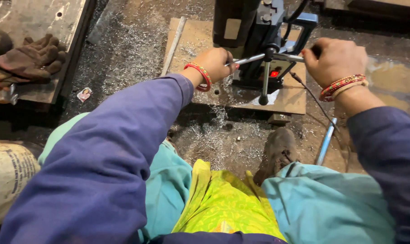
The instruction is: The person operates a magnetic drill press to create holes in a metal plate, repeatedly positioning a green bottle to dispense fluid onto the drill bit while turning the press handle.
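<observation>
A dark blue drilling machine point(254, 27) stands on a flat steel plate point(290, 97) on the floor. Its feed handle has steel spokes point(264, 77) radiating from a hub. My left hand point(215, 63) is closed around the left spoke. My right hand point(333, 58) grips the right spoke by its dark knob. Both wrists carry red bangles, and both arms wear blue-purple sleeves. A red light point(274, 73) glows on the machine's base. Metal shavings point(214, 135) lie scattered around the plate.
A pair of worn work gloves point(26, 58) lies on a steel slab at upper left. A printed sack point(8, 174) sits at lower left. My shoe point(277, 151) rests just below the plate, beside a thin metal rod point(326, 142). A cable point(315, 101) trails from the machine.
</observation>
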